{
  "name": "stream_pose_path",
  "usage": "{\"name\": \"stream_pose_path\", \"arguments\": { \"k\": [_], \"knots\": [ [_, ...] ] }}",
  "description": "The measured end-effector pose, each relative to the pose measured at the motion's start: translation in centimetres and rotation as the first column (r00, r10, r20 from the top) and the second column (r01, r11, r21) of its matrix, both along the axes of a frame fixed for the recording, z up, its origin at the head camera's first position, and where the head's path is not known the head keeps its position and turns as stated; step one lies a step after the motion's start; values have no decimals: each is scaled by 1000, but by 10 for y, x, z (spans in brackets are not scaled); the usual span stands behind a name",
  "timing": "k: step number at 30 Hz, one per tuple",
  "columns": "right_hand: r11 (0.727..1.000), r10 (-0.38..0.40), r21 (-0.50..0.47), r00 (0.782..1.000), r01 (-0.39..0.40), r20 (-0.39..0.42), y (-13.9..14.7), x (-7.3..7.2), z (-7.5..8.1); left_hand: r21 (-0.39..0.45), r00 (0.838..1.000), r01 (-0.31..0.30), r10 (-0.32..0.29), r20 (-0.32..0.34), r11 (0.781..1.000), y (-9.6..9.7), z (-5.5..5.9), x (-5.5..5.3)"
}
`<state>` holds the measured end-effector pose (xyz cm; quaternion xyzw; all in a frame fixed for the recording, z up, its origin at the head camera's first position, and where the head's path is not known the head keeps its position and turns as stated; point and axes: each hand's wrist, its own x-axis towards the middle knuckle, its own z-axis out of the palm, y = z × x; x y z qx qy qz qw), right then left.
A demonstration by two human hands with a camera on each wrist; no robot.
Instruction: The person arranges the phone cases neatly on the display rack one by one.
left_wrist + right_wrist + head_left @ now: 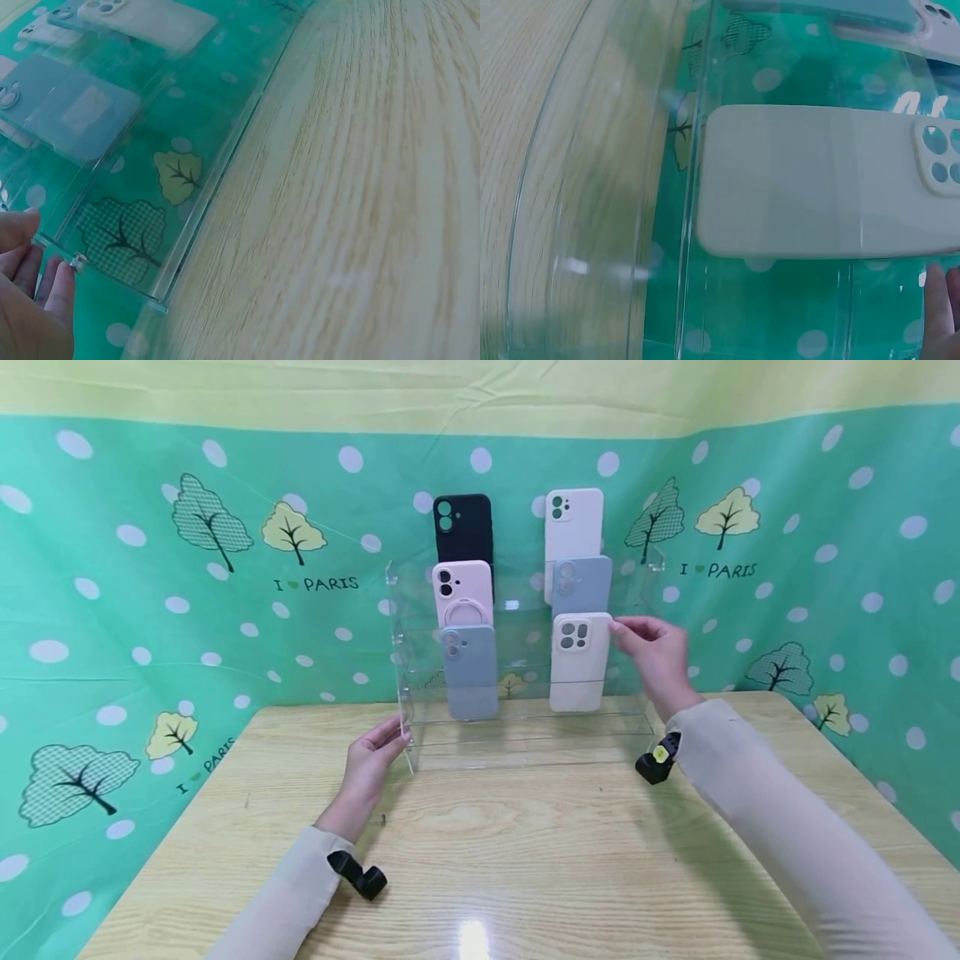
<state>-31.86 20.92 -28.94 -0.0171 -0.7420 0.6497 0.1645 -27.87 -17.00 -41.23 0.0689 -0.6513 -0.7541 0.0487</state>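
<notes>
A clear acrylic display rack point(401, 672) with stepped shelves stands on the table, phone cases leaning on it in two columns. My left hand point(367, 768) grips the rack's left side panel low down, thumb at the front edge. At the right column's lowest occupied tier is a cream-white phone case point(581, 672) with a large camera cutout. My right hand point(656, 656) pinches this case's upper right edge. In the right wrist view the cream-white case point(787, 180) sits upright against the shelf, only fingertips point(937, 300) showing beside it.
Behind it stand a blue-grey case point(592, 581) and a white case point(577, 535). The left column has a black case point(465, 531), a pink ringed case point(462, 583) and another blue-grey case point(471, 677). A patterned green cloth point(315, 635) hangs behind the wooden table point(487, 835).
</notes>
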Motion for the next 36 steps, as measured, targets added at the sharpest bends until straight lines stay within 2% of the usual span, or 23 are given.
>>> {"name": "stream_pose_path", "arguments": {
  "k": [5,11,24,29,32,34,36],
  "knots": [
    [996,-61,63,998,62,-25,-3,-1,-2,3,1000,1,-1,-1,1000,-2,1,1],
    [993,-93,72,996,94,-13,-7,-3,-1,21,1000,-4,4,2,1000,-3,0,2],
    [997,-66,43,997,68,-40,-6,0,-4,38,1000,3,-2,-28,999,-2,-1,2],
    [996,-47,75,998,49,-29,2,13,-10,30,1000,5,-4,-18,1000,2,1,2],
    [986,-24,163,1000,21,17,12,27,-18,-23,1000,7,-7,-13,1000,0,5,1],
    [970,25,242,999,-36,48,22,36,-25,-57,1000,3,-5,-25,998,-2,9,0],
    [940,80,327,994,-99,73,36,45,-31,-104,999,1,-5,-44,995,-7,15,-1]
  ]
}}
